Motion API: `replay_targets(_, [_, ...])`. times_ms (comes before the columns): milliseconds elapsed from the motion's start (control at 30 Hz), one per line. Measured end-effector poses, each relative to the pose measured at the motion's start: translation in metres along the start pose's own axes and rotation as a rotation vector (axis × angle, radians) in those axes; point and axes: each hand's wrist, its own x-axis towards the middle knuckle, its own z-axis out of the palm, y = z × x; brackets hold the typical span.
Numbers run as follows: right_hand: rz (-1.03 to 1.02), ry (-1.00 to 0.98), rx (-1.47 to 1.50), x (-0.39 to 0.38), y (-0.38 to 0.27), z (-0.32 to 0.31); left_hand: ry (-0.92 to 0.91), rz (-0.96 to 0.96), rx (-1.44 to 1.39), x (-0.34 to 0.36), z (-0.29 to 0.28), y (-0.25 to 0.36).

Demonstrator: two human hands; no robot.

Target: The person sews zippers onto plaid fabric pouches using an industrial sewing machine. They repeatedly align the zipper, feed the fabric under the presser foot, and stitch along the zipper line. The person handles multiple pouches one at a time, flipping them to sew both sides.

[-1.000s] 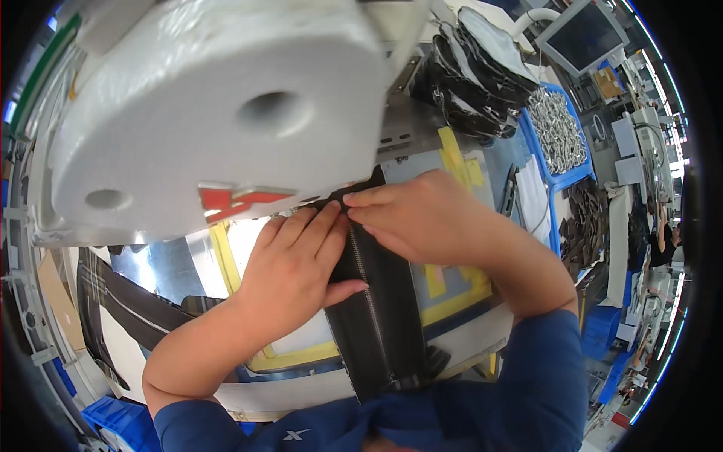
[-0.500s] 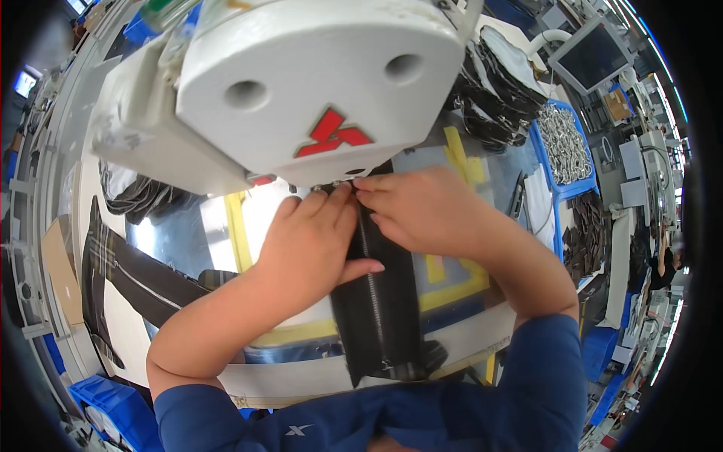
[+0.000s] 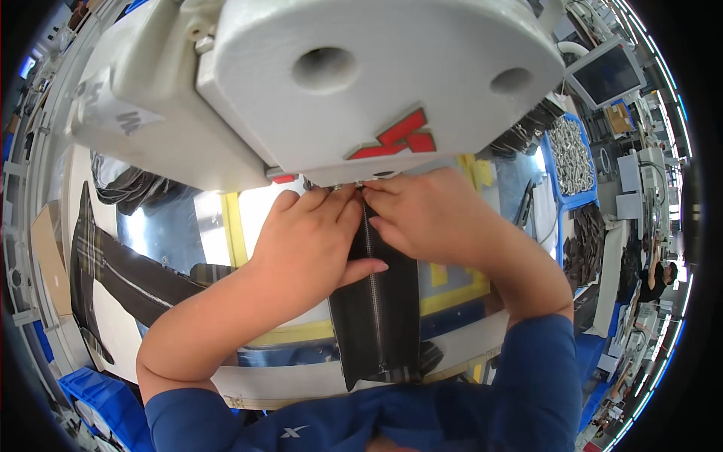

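A black fabric strip with a metal zipper (image 3: 379, 316) runs lengthwise beneath the white head of a sewing machine (image 3: 376, 83). My left hand (image 3: 309, 233) lies on the strip's left side, its fingers reaching toward the needle area and its thumb stretched across the zipper. On the right side, my right hand (image 3: 422, 215) bends its fingers against the fabric close to the zipper line. Both sets of fingertips almost meet just under the front of the head. The needle and the strip's far end are hidden by the machine.
Another dark zippered piece (image 3: 135, 282) lies at the left, near bundled dark fabric (image 3: 128, 184). A blue bin of metal zipper parts (image 3: 570, 158) stands at the right, above dark brown pieces (image 3: 584, 241). Yellow tape (image 3: 301, 334) marks the table. A blue crate (image 3: 105, 407) sits lower left.
The machine head looks larger and shifted to the right in view. Both hands keep nearly the same place on the strip.
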Motion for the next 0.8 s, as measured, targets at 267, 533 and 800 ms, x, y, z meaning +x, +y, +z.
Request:
replay_targets(267, [0.006, -0.029, -0.018, 0.0036, -0.0029, 0.0032, -0.065, -0.024, 0.0, 0.002, -0.0084, 0.0012])
replay_targets(533, [0.011, -0.016, -0.005, -0.0024, 0.0039, -0.0002, 0.026, 0.031, -0.013, 0.0057, -0.0005, -0.0002])
replay_targets(800, [-0.004, 0.009, 0.011, -0.0021, 0.0009, 0.0052, -0.029, -0.007, 0.011, 0.0032, -0.0065, 0.0007])
